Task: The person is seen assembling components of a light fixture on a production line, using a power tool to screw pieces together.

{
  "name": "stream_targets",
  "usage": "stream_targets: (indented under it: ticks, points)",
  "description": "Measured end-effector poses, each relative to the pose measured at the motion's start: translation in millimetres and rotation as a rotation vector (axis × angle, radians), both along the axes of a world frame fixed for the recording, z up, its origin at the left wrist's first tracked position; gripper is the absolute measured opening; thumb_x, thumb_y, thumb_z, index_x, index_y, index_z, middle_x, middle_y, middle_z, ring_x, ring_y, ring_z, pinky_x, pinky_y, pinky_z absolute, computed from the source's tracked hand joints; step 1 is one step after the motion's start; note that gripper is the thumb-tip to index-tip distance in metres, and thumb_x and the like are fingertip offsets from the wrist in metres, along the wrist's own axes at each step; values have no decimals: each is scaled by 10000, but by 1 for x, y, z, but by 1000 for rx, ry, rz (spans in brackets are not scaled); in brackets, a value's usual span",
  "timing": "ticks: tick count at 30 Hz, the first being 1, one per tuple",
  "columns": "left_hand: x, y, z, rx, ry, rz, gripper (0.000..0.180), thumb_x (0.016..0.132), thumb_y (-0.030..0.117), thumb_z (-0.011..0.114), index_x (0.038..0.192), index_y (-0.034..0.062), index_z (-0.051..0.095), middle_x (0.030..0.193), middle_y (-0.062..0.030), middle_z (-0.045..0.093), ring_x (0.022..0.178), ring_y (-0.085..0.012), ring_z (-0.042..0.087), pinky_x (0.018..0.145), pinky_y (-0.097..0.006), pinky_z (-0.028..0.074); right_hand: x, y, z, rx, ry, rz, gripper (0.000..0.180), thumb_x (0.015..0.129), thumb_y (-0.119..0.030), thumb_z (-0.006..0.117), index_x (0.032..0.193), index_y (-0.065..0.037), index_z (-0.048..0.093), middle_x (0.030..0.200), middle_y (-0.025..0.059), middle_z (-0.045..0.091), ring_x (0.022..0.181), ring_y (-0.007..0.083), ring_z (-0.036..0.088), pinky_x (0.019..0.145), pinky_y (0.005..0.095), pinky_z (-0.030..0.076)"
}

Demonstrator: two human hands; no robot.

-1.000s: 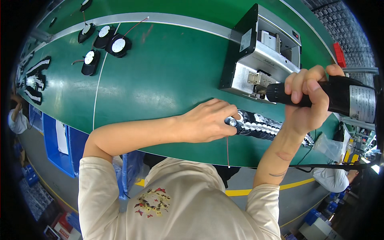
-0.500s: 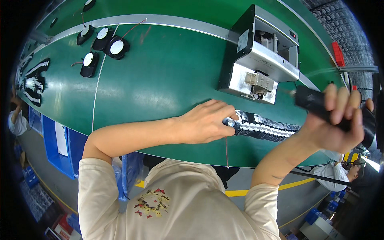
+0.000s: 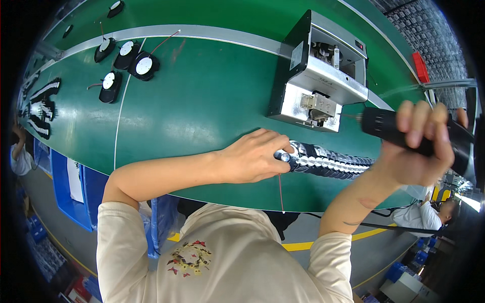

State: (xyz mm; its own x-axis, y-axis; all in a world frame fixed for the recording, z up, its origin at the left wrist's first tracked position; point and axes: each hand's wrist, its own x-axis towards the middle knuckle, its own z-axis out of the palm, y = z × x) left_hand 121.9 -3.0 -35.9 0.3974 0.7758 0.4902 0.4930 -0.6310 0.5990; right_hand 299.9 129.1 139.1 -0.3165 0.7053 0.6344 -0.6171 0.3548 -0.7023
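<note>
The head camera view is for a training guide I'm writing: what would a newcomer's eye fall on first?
Probably the boxy silver and black metal machine at the upper right of the green tabletop. Right of it, the right hand grips a black cylindrical handheld tool; below, the left hand holds one end of a long row of stacked black and white parts. At the upper left lie black oval parts with round white discs.

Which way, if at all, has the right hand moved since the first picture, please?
Yes: judged against the silver-and-black machine on the bench, the right hand has moved rightward, away from it.
</note>
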Motion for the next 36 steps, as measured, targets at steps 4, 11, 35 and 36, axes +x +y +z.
stream_targets:
  ticks: [4,11,35,36]
  points:
    - [0,0,2,10,-1,-7,78,775,153,748,825,133,692,1098,-80,590,1096,-318,613,893,-436,500,-21,-8,-24,-10,-82,-94,392,849,-68,519,1239,-97,486,729,16,432,536,113,399,568,309,382]
    - [0,0,1,8,9,-18,114,757,144,742,861,145,698,1114,-74,590,1114,-312,602,909,-433,492,-38,-4,-36,-33,-332,-220,410,807,-28,523,1216,-49,498,681,53,449,459,129,397,490,329,392]
    - [-3,-3,4,-34,-11,-42,203,701,123,763,902,135,740,1183,-111,570,1124,-345,583,934,-449,490,-2,-93,-80,68,-323,-107,378,825,19,649,1096,-96,412,632,43,484,409,142,460,434,322,440]
    - [-4,-4,6,-50,-8,-47,208,695,117,761,902,130,740,1193,-117,563,1117,-347,584,935,-450,490,0,-94,-79,54,-353,-63,373,843,23,647,1098,-95,402,671,55,505,483,162,488,494,340,465]
